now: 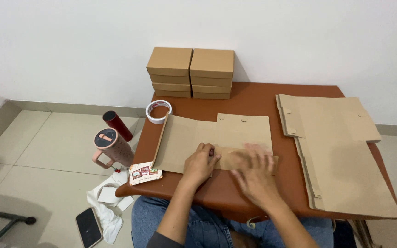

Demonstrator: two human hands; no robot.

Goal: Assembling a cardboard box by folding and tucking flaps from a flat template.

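Observation:
A flat, unfolded brown cardboard box blank point(207, 135) lies on the reddish-brown table point(253, 98) in front of me. My left hand point(200, 163) rests on its near folded flap, fingers curled, pressing down. My right hand point(255, 170) lies flat and blurred on the same flap, just to the right. Neither hand grips anything. The blank's left side flap stands up on edge.
A stack of flat cardboard blanks point(341, 151) covers the table's right side. Folded brown boxes point(190, 72) are stacked at the back. A tape roll point(158, 111) and a small printed card point(144, 173) lie at left. On the floor: a pink jug point(112, 147), a dark red bottle point(117, 125), a phone point(88, 227).

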